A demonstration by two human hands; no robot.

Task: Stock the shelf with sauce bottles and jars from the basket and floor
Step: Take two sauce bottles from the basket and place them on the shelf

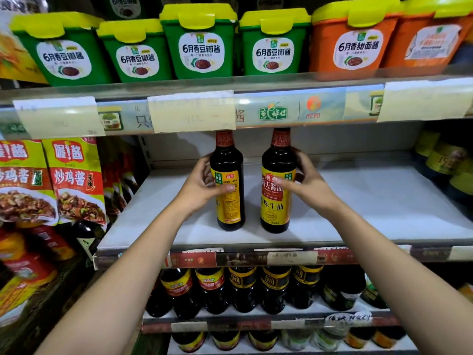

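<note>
Two dark sauce bottles stand upright, side by side and slightly apart, near the front of the white middle shelf [371,201], and the person has one in each hand. The left hand [199,188] is curled round the left bottle [226,160] from its outer side, thumb across the yellow label, and the right hand [307,183] grips the right bottle [277,208] the same way from the right. Green and orange tubs [197,47] sit on the shelf above, sauce pouches [76,180] hang at the left, and more dark bottles [243,288] fill the row below.
</note>
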